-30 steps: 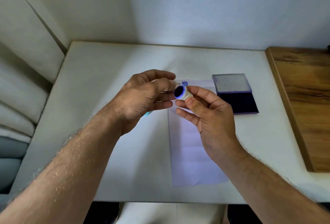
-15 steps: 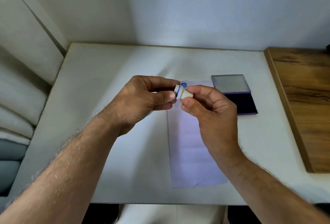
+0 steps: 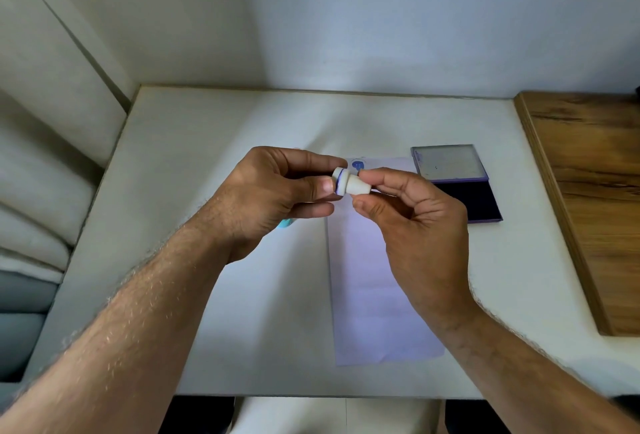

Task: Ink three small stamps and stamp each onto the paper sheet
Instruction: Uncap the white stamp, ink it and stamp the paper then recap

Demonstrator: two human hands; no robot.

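A small white stamp (image 3: pixel 353 185) with a blue-inked face lies sideways between both hands, above the top of the paper sheet (image 3: pixel 374 281). My right hand (image 3: pixel 412 222) pinches its tapered white body. My left hand (image 3: pixel 273 198) pinches the white cap at the stamp's inked end, thumb and forefinger round it. One blue round print (image 3: pixel 358 165) shows on the paper's top edge. The open ink pad (image 3: pixel 460 187) lies right of the paper, lid raised, dark pad facing up. A turquoise object (image 3: pixel 286 223) peeks out under my left hand, mostly hidden.
The white table (image 3: pixel 214 142) stands in a wall corner. A wooden board (image 3: pixel 595 198) lies along its right side. Cushions (image 3: pixel 31 191) lie beyond the left edge.
The stamp turned from face-up to sideways. My left hand brought the white cap against the inked end and now pinches it there.
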